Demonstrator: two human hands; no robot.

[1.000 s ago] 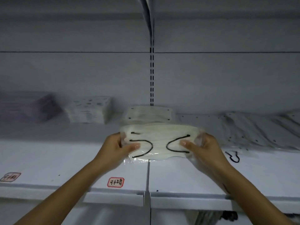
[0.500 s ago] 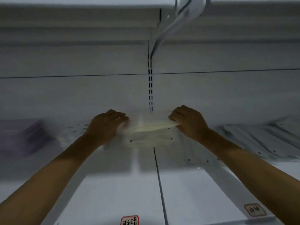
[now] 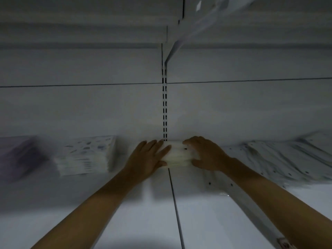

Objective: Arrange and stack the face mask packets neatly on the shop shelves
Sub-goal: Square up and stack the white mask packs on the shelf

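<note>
From the head camera, my only view, I see both hands at the back of the white metal shop shelf (image 3: 125,212), bracketing a short stack of cream-coloured face mask packets in clear plastic (image 3: 177,155) that sits against the rear panel right under the slotted upright (image 3: 164,108). My left hand (image 3: 149,158) lies flat with fingers straight, pressing against the stack's left end; my right hand (image 3: 204,153) is arched over the right end, fingertips on top and thumb against the front face, so it looks to be squaring the pile more than lifting it. I judge this stack as placed and only being tidied. To the left stand two finished-looking piles: a white stack of packets with dark speckles (image 3: 86,157), and beyond it a blurred purple stack (image 3: 19,159). What remains, as far as I can tell, is the loose spread of white packets with small dark dots (image 3: 287,159) fanned untidily over the shelf's right side, not yet stacked.
</note>
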